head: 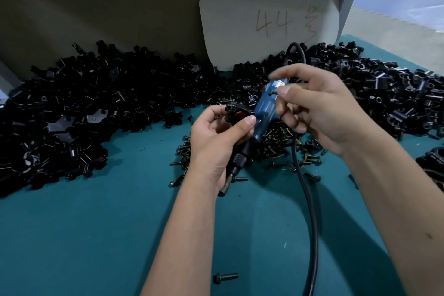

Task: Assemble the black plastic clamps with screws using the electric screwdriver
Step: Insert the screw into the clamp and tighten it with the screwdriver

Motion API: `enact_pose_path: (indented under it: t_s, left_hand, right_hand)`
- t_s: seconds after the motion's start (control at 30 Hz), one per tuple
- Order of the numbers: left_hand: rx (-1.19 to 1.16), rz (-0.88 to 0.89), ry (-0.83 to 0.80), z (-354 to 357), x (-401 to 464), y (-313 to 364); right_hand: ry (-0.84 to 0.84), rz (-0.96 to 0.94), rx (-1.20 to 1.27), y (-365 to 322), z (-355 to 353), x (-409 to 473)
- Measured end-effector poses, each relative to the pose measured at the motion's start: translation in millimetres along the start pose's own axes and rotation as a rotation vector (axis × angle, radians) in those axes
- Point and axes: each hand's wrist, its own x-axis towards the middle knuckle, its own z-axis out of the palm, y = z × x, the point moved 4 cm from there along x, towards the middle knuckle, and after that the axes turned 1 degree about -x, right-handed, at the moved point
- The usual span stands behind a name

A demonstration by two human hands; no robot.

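A teal work table [96,235] stands against a grey back panel, with a card [269,19] marked "44" propped at the far edge. Heaps of black plastic clamps [96,94] line that far edge from left to right; loose screws [276,144] lie near the table's middle.

The left hand [216,142] grips one clamp [236,112] between curled fingers and thumb. The electric screwdriver [262,113] runs behind that hand, long axis slanting from far right down to near left, bit end toward the near edge; what supports it cannot be told.

The right hand [317,108] pinches a screw [272,92] between thumb and forefinger, just right of and beyond the clamp. In my judgement the screw must travel left and nearer to meet the clamp.
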Motion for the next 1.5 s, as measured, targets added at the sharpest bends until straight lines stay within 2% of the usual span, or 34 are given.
enact_pose_path:
  t_s: [0.27,0.43,0.57,0.67,0.83,0.97,1.13,1.27,1.5]
  left_hand:
    - [0.009,0.055,0.002,0.2,0.5,2.2]
    - [0.024,0.031,-0.006,2.2,-0.6,1.4]
    - [0.036,0.036,0.002,1.1,-0.2,1.8]
    - [0.026,0.034,0.004,1.2,0.0,2.2]
    - [0.034,0.042,0.008,-0.3,-0.4,1.2]
    - [0.04,0.04,-0.003,1.0,-0.8,0.7]
    - [0.059,0.064,0.022,-1.1,0.7,2.2]
    - [0.074,0.067,-0.014,-1.4,0.5,2.2]
    - [0.082,0.073,-0.057,1.0,0.1,1.5]
  right_hand:
    - [-0.253,0.049,-0.313,14.0,24.4,-2.6]
    - [-0.088,0.03,-0.279,14.8,17.6,1.6]
    - [0.001,0.029,-0.108,17.4,11.6,2.3]
    - [-0.054,-0.004,-0.076,16.3,13.0,2.1]
    - [-0.202,-0.004,-0.252,17.5,18.7,1.0]
    - [-0.069,-0.037,-0.293,15.8,13.2,3.8]
    - [0.114,0.02,-0.078,24.4,11.7,4.0]
    - [0.218,-0.087,-0.079,27.4,17.2,3.5]
    - [0.263,-0.145,-0.058,28.5,21.8,3.9]
